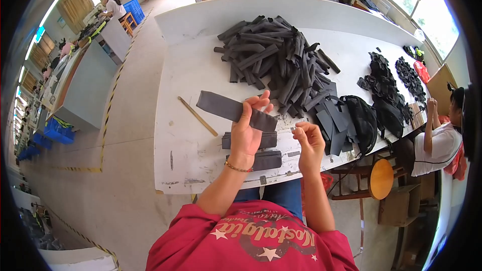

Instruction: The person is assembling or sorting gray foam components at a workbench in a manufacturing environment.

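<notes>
My left hand (247, 126) is closed around a flat dark grey fabric strip (218, 105), which runs out to the far left past the thumb and to the right behind the fingers. To its right, apart from the strip, my right hand (311, 145) is raised with thumb and fingertips pinched together; anything between them is too small to make out. Beneath my hands, two stacks of folded dark fabric strips, a farther stack (268, 139) and a nearer stack (267, 160), lie on the white table (175, 145). A thin wooden stick (197, 116) rests left of them.
Beyond my hands rises a large heap of dark fabric tubes (261, 52). Flat dark pieces (335, 123) and a black bag (360, 120) lie to the right, then small black parts (384, 78). A co-worker (437, 140) sits at the right; a round wooden stool (381, 178) stands nearer.
</notes>
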Demonstrator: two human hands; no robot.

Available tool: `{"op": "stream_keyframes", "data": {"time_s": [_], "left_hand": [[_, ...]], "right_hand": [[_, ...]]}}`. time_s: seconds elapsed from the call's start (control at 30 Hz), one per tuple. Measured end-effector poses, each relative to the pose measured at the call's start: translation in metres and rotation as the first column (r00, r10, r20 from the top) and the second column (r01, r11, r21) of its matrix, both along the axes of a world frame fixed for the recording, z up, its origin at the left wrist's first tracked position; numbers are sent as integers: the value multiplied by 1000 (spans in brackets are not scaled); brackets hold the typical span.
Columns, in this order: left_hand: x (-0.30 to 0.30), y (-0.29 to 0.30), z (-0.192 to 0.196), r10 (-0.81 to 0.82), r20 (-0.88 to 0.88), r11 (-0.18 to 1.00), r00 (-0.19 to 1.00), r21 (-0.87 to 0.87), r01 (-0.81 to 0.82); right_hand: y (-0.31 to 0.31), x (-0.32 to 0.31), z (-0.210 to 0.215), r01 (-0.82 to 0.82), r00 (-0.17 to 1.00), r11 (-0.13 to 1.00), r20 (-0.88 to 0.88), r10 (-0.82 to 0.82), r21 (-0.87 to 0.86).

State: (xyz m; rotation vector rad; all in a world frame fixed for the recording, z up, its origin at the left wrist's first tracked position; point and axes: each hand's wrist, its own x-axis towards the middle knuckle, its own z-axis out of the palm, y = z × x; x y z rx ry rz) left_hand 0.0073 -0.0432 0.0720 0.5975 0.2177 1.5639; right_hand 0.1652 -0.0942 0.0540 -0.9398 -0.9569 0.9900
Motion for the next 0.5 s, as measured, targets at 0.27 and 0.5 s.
{"op": "stream_keyframes", "data": {"time_s": [0.27,0.5], "left_hand": [[-4,-11,-5,30,-36,996,999,-87,-33],[-43,-20,-19,177,-133,948,975,-242,-205]], "right_hand": [[11,-30,26,48,937,995,350,-14,-88],[7,-13,7,-92,973,996,211,92,-12]]}}
